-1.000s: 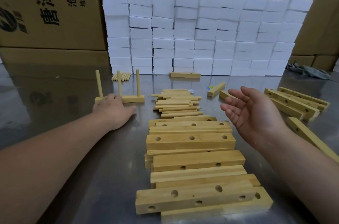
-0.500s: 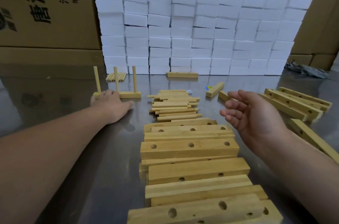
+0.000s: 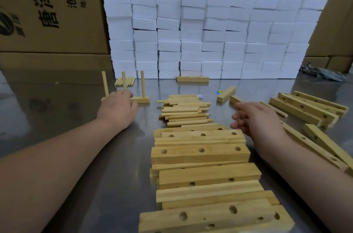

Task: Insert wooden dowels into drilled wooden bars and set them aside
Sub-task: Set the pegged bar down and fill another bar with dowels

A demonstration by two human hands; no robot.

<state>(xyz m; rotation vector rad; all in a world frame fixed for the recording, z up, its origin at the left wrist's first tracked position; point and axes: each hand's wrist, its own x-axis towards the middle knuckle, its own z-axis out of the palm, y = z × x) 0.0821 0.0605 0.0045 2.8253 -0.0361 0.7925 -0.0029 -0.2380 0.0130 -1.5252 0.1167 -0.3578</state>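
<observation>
A wooden bar (image 3: 140, 99) with three dowels standing upright in it sits at the far left on the steel table. My left hand (image 3: 116, 112) rests against the bar's near side, fingers laid over its left half and hiding it. A pile of loose dowels (image 3: 183, 110) lies in the middle. A row of drilled bars (image 3: 200, 154) runs from that pile toward me. My right hand (image 3: 256, 120) hovers just right of the dowel pile with relaxed fingers, holding nothing.
Stacked white foam blocks (image 3: 210, 38) form a wall in front of cardboard boxes (image 3: 47, 13). More drilled bars (image 3: 305, 108) and a loose dowel (image 3: 275, 109) lie at the right. A small dowel bundle (image 3: 125, 81), a single bar (image 3: 192, 79) and short blocks (image 3: 226, 93) lie farther back.
My right hand has turned from palm-up to palm facing down and left, dropping lower beside the dowel pile. My left hand stays at the bar with the dowels.
</observation>
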